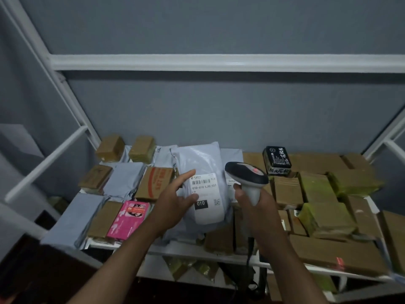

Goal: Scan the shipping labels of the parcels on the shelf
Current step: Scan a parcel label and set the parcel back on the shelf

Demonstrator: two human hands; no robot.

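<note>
Frame centre: soft grey plastic mailer bag (198,163) with white shipping label (205,197), probably light, floppy, slippery; best steadied flat beside the label. Left hand (175,201) spread open on it. Right hand (252,200) grips grey-black handheld barcode scanner (246,174).

Scanner cable (249,249) btm hidden behind shelf (192,252)
</note>
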